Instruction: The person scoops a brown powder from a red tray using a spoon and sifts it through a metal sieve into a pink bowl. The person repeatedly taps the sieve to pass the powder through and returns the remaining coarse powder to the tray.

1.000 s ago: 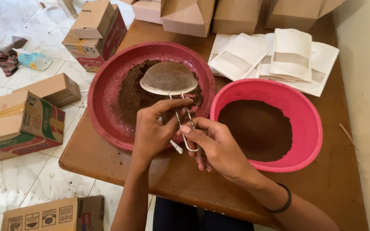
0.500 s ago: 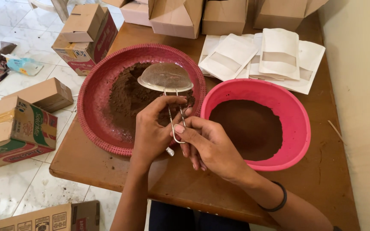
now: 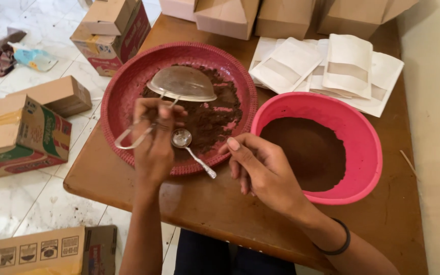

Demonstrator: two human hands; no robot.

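Note:
My left hand (image 3: 154,140) grips the wire handle of a metal mesh sieve (image 3: 182,84), held over brown powder in a round dark-red woven tray (image 3: 123,91). A small metal spoon (image 3: 192,152) lies on the tray's near rim, just beside my left hand. My right hand (image 3: 258,170) hovers over the wooden table (image 3: 215,203) between the tray and a pink plastic bowl (image 3: 367,147) of brown powder; its fingers are loosely curled and hold nothing.
White paper pouches (image 3: 327,69) lie fanned behind the pink bowl. Brown cardboard boxes (image 3: 286,15) line the table's far edge. More cardboard boxes (image 3: 19,132) stand on the tiled floor to the left, with a cloth (image 3: 1,51) further back. A wall runs along the right.
The right hand let go of the sieve handle and drew back toward the pink bowl. The spoon now lies on the tray rim. The left hand alone holds the sieve.

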